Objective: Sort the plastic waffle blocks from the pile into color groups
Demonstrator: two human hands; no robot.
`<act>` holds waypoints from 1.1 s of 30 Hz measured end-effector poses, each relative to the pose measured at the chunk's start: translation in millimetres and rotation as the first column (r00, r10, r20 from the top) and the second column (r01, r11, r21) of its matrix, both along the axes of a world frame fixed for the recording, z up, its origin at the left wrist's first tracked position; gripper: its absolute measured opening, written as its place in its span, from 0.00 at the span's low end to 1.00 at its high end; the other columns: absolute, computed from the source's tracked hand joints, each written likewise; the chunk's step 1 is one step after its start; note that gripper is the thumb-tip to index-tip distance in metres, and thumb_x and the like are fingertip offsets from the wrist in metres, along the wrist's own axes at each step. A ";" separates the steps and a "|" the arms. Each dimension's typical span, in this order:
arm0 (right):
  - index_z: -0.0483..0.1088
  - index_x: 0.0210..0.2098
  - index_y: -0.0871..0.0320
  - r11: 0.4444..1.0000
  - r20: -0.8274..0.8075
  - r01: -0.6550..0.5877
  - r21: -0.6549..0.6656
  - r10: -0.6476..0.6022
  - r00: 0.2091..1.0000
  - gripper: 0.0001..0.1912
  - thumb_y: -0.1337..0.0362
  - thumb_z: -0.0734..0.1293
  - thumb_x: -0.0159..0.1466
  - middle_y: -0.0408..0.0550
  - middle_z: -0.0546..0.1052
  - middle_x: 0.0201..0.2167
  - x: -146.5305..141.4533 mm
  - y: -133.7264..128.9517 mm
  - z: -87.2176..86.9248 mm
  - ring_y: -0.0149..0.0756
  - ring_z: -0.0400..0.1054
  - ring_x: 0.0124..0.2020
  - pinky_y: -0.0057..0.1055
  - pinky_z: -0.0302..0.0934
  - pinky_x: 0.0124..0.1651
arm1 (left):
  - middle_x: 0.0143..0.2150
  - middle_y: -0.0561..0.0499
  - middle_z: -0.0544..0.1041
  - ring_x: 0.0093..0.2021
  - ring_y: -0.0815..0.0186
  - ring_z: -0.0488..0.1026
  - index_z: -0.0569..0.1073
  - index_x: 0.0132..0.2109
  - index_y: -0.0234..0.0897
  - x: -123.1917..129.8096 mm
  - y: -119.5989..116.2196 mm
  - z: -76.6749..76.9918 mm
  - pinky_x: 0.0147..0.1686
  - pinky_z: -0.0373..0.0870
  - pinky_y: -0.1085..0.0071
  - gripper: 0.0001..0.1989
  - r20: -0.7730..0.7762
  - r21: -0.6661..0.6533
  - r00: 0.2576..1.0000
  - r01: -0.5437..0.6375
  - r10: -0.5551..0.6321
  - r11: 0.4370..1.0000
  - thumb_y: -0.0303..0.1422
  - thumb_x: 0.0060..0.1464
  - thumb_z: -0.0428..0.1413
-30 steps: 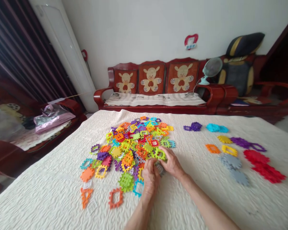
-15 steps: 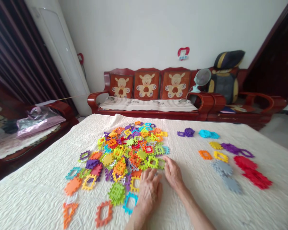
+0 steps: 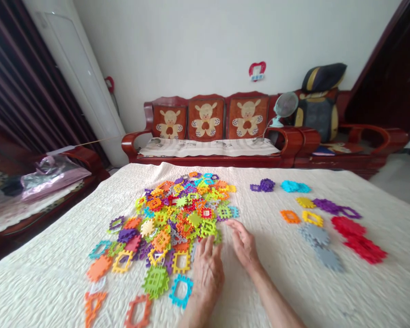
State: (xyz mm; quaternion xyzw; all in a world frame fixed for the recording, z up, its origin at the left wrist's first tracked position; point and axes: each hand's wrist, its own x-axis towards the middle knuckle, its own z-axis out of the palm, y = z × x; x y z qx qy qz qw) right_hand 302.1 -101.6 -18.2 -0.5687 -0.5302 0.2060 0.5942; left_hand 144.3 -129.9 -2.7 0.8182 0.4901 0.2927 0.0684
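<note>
A large heap of colourful toothed plastic pieces (image 3: 160, 218) lies on the cream quilted cover (image 3: 266, 291). My left hand (image 3: 208, 269) rests palm down at the heap's lower right edge, its fingers over a grey piece and green pieces; whether it grips any is hidden. Just to its right, my right hand (image 3: 242, 243) is held with its fingers extended toward the heap and nothing visible in them. A blue frame piece (image 3: 181, 291) and a stack of green pieces (image 3: 156, 281) lie left of my left hand.
Sorted groups lie on the right: purple (image 3: 267, 185), light blue (image 3: 295, 186), yellow (image 3: 312, 218), orange (image 3: 290, 216), grey (image 3: 316, 234) and red (image 3: 358, 239). Beyond the cover stand a wooden sofa (image 3: 208, 161) and a small fan (image 3: 286, 105).
My right hand has come away from the green piece at the heap's edge. My left hand has shifted slightly left, and the camera view has moved a little.
</note>
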 end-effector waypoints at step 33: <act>0.70 0.53 0.60 0.889 0.476 0.456 -0.046 -0.382 0.792 0.29 0.53 0.67 0.54 0.59 0.77 0.46 74.3 72.6 0.5 0.49 0.71 0.48 0.44 0.64 0.54 | 0.21 0.53 0.73 0.24 0.68 0.71 0.74 0.26 0.39 47.1 29.2 -16.0 0.28 0.63 0.74 0.13 0.665 -0.186 0.744 0.084 0.063 0.979 0.25 0.46 0.46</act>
